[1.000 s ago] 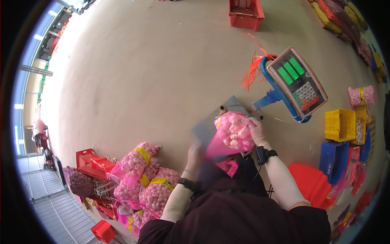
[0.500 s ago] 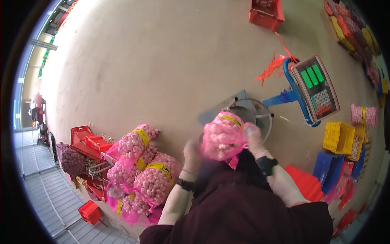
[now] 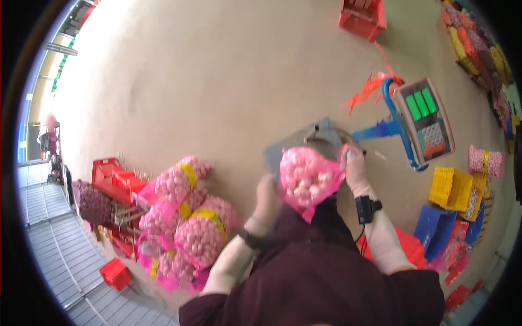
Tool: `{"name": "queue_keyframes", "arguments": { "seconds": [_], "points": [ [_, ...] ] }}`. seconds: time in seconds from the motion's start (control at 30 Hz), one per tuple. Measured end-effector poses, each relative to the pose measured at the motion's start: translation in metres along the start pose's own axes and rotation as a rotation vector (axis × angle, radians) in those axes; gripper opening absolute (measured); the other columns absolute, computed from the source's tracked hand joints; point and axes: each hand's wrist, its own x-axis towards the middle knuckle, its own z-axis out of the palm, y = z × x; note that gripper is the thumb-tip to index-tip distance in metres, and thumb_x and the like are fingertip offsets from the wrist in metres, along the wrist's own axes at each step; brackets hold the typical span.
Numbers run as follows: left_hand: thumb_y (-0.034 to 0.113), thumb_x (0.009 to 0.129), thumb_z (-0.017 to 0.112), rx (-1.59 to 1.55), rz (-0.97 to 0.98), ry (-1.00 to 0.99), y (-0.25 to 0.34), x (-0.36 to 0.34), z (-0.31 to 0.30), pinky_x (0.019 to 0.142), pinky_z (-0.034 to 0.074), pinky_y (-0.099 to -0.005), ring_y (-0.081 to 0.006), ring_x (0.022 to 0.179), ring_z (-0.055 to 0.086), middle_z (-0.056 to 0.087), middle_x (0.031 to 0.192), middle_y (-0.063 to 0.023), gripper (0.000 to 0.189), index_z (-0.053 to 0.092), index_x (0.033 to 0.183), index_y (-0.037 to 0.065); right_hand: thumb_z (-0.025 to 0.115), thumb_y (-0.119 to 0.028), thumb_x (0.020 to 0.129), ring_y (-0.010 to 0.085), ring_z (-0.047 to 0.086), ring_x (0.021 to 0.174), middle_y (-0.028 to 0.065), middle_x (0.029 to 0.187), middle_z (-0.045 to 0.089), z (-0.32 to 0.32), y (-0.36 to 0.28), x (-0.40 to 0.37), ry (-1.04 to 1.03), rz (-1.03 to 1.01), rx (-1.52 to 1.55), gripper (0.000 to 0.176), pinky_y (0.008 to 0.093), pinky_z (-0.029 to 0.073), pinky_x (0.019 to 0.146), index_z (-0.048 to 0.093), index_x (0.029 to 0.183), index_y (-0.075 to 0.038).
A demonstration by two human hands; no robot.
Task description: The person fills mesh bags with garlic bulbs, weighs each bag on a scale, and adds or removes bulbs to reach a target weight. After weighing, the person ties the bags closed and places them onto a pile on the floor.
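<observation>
A pink mesh bag of garlic bulbs (image 3: pixel 306 178) hangs in front of my body, over the near side of the scale platform (image 3: pixel 285 149). My right hand (image 3: pixel 353 164) is closed on its gathered right corner, and the netting stretches out toward that hand. Beside the bag's left side is my left hand (image 3: pixel 266 201), blurred, with its fingers stretched upward close along the netting. A loose tail of mesh dangles from the bag's lower end. Beyond the bag, a metal ring on the scale is partly hidden.
Filled pink garlic bags (image 3: pixel 201 240) with yellow bands are heaped at left, beside red crates (image 3: pixel 107 173). The scale's display (image 3: pixel 424 122) stands at right on a blue post. Yellow (image 3: pixel 450 186) and blue crates (image 3: pixel 435 231) sit farther right. A red crate (image 3: pixel 363 19) lies ahead.
The garlic bag has turned, and its yellow band no longer shows. My right hand has moved right and up, pulling the bag's corner outward. My left hand has shifted slightly right.
</observation>
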Motion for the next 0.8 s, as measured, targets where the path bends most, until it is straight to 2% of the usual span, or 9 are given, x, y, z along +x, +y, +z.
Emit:
{"name": "queue_keyframes", "arguments": {
  "seconds": [0.07, 0.13, 0.17, 0.27, 0.4, 0.47, 0.6, 0.77, 0.8],
  "points": [
    [0.007, 0.076, 0.046, 0.06, 0.113, 0.011, 0.011, 0.01, 0.003, 0.049, 0.03, -0.0284, -0.0134, 0.058, 0.041, 0.042, 0.064, 0.001, 0.012, 0.043, 0.064, 0.007, 0.047, -0.016, 0.089, 0.0084, 0.052, 0.069, 0.0038, 0.083, 0.055, -0.002, -0.014, 0.002, 0.008, 0.015, -0.12, 0.023, 0.0221, 0.044, 0.062, 0.053, 0.104, 0.0],
    [0.0, 0.071, 0.052, -1.179, -0.695, 0.215, -0.008, 0.002, 0.008, 0.053, 0.038, -0.0301, -0.0181, 0.057, 0.044, 0.044, 0.06, -0.0055, 0.006, 0.048, 0.069, 0.004, 0.048, -0.018, 0.089, 0.006, 0.051, 0.065, 0.0022, 0.083, 0.056, -0.006, -0.005, -0.016, 0.199, -0.179, -0.115, 0.028, 0.0191, 0.043, 0.06, 0.05, 0.11, 0.001],
    [0.002, 0.073, 0.051, -0.962, -0.545, 0.233, -0.014, 0.0, 0.015, 0.054, 0.039, -0.0304, -0.0171, 0.058, 0.044, 0.043, 0.06, -0.0045, 0.006, 0.048, 0.069, 0.004, 0.047, -0.017, 0.089, 0.0066, 0.053, 0.069, 0.0025, 0.084, 0.057, -0.007, -0.019, -0.027, 0.091, -0.012, 0.197, 0.029, 0.0195, 0.044, 0.063, 0.049, 0.112, 0.002],
    [0.008, 0.078, 0.052, -0.615, -0.39, 0.1, -0.016, 0.004, 0.02, 0.056, 0.04, -0.0283, -0.0146, 0.059, 0.044, 0.044, 0.061, -0.0017, 0.011, 0.048, 0.068, 0.007, 0.047, -0.018, 0.09, 0.0071, 0.053, 0.071, 0.0031, 0.087, 0.057, -0.007, 0.009, -0.014, 0.101, 0.151, 0.052, 0.029, 0.0195, 0.045, 0.065, 0.05, 0.111, 0.002],
    [0.007, 0.078, 0.053, -1.123, -0.738, 0.237, -0.073, 0.019, 0.027, 0.054, 0.042, -0.0297, -0.0153, 0.058, 0.045, 0.047, 0.063, -0.0022, 0.012, 0.048, 0.068, 0.008, 0.047, -0.021, 0.091, 0.0067, 0.05, 0.064, 0.0011, 0.079, 0.055, 0.0, 0.063, 0.013, 0.117, 0.148, 0.235, 0.026, 0.0209, 0.042, 0.057, 0.054, 0.104, 0.0],
    [0.007, 0.078, 0.053, -1.049, -0.7, 0.26, -0.058, 0.017, 0.029, 0.052, 0.042, -0.0309, -0.0156, 0.058, 0.046, 0.046, 0.063, -0.0019, 0.012, 0.048, 0.068, 0.009, 0.048, -0.021, 0.09, 0.0067, 0.048, 0.059, -0.0006, 0.072, 0.053, -0.002, 0.065, 0.011, 0.048, -0.038, 0.205, 0.021, 0.0213, 0.039, 0.053, 0.057, 0.096, -0.003],
    [0.016, 0.084, 0.046, -0.943, -0.605, 0.264, -0.06, 0.021, 0.032, 0.054, 0.039, -0.0299, -0.0169, 0.058, 0.046, 0.05, 0.065, -0.0059, 0.012, 0.051, 0.077, 0.007, 0.049, -0.021, 0.09, 0.0069, 0.048, 0.059, -0.0017, 0.069, 0.052, -0.014, 0.069, 0.02, 0.073, 0.04, 0.529, 0.017, 0.0209, 0.04, 0.052, 0.058, 0.09, -0.006],
    [0.012, 0.081, 0.049, -1.037, -0.746, 0.338, -0.049, 0.021, 0.037, 0.05, 0.038, -0.0295, -0.0161, 0.053, 0.042, 0.044, 0.059, -0.0031, 0.013, 0.047, 0.069, 0.01, 0.048, -0.018, 0.09, 0.0074, 0.048, 0.058, -0.0004, 0.071, 0.052, -0.016, 0.069, 0.014, 0.143, -0.005, 0.337, 0.017, 0.0205, 0.039, 0.049, 0.055, 0.101, -0.007],
    [0.008, 0.079, 0.051, -1.058, -0.822, 0.386, -0.046, 0.024, 0.038, 0.045, 0.036, -0.0284, -0.0149, 0.048, 0.039, 0.039, 0.055, -0.0001, 0.018, 0.043, 0.063, 0.012, 0.046, -0.024, 0.091, 0.0067, 0.044, 0.054, -0.002, 0.065, 0.048, -0.015, 0.065, 0.012, 0.141, 0.05, 0.411, 0.017, 0.0215, 0.037, 0.048, 0.052, 0.085, -0.009]
  ]
}}
